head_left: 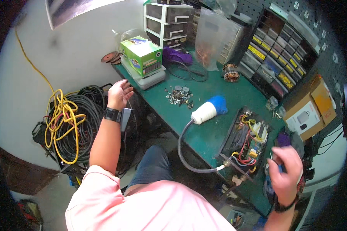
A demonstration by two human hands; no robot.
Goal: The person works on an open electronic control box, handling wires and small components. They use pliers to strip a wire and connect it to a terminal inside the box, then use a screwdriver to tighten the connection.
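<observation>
My left hand (119, 93) is raised beside the bench's left edge, fingers loosely curled and apart, with nothing visible in them; a grey device (126, 119) is beside that wrist. My right hand (285, 169) is curled at the bench's right end around a small item, too hidden to name. Just left of it lies an opened black housing (235, 138) with exposed circuit board (257, 144) and coloured wires. A grey cable (181, 154) runs from it to a blue-and-white plug (208, 109). Loose screws and washers (179, 96) lie on the green bench (196, 142).
A green box (140, 57) on a grey case, drawer units (169, 25), a plastic bag (208, 38) and a copper-wound coil (231, 72) stand at the back. A parts organiser (275, 54) and cardboard box (312, 107) are right. Coiled cables (71, 127) are left.
</observation>
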